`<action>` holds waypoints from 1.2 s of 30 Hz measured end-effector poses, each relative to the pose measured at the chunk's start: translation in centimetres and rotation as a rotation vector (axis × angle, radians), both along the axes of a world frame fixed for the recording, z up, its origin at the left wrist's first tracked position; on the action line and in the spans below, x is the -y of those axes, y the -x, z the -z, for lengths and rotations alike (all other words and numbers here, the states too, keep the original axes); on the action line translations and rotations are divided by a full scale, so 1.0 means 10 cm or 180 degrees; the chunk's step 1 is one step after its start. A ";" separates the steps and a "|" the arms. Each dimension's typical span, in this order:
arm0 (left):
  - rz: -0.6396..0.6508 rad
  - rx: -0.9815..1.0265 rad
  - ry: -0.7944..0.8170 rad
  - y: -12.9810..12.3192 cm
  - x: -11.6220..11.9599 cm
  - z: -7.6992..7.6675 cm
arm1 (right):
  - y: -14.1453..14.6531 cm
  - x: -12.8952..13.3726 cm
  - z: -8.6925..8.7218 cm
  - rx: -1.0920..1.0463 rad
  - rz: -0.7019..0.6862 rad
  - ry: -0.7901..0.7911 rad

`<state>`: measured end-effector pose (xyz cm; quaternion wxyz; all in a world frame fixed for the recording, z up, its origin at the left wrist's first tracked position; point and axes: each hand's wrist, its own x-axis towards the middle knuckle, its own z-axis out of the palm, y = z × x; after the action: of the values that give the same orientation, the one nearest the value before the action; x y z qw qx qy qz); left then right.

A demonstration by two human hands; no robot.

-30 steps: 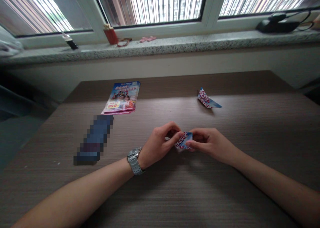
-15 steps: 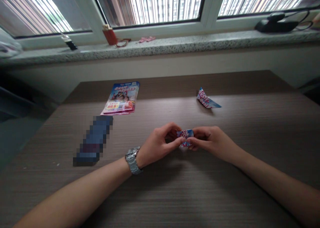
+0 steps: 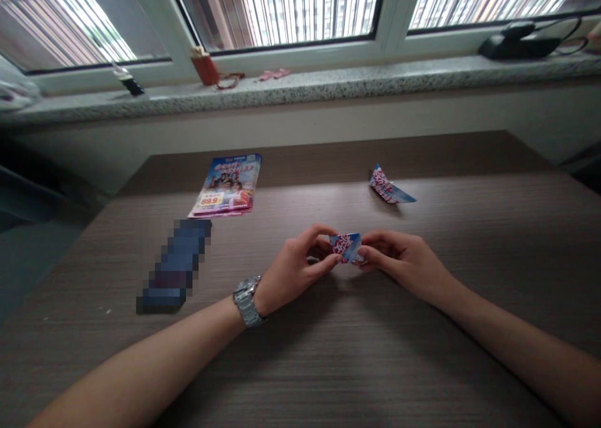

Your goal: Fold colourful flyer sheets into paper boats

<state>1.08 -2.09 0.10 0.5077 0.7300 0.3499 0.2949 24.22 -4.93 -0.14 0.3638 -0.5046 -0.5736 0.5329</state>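
Observation:
A small folded paper [image 3: 346, 247], blue with a red and white pattern, is held between my two hands above the middle of the table. My left hand [image 3: 303, 262], with a metal watch on its wrist, pinches the paper's left side between thumb and fingers. The right side is gripped by my right hand [image 3: 404, 259], its thumb on the front face. Some fingertips are hidden behind the paper. Farther back, a second folded paper [image 3: 389, 187] with a similar pattern rests on the table, touched by neither hand.
On the brown table [image 3: 282, 365], a stack of printed flyers [image 3: 228, 184] lies back left, with a pixelated dark object [image 3: 176, 265] nearer. A granite sill [image 3: 328, 87] behind bears a red case [image 3: 205, 68], pink items [image 3: 275, 74] and a black device [image 3: 519, 45].
The held paper has been raised slightly and turned, showing more of its flat face. My right thumb has shifted right, and my thumbs are farther apart.

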 end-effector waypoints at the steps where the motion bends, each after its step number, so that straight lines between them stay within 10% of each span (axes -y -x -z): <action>1: 0.0002 -0.0005 -0.0022 0.00 0.00 0.00 | 0.00 0.00 0.00 -0.0004 0.0009 -0.0012; 20: -0.0098 -0.0397 -0.1408 -0.01 0.05 -0.05 | 0.02 0.09 -0.08 0.1159 -0.0291 -0.1537; 36: -0.0114 -0.0104 -0.1213 0.01 0.01 -0.04 | -0.03 0.03 0.00 0.1038 -0.0110 -0.2015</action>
<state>0.96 -2.20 0.46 0.3492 0.8112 0.3089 0.3530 24.54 -5.22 -0.13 0.3968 -0.4355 -0.7693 0.2472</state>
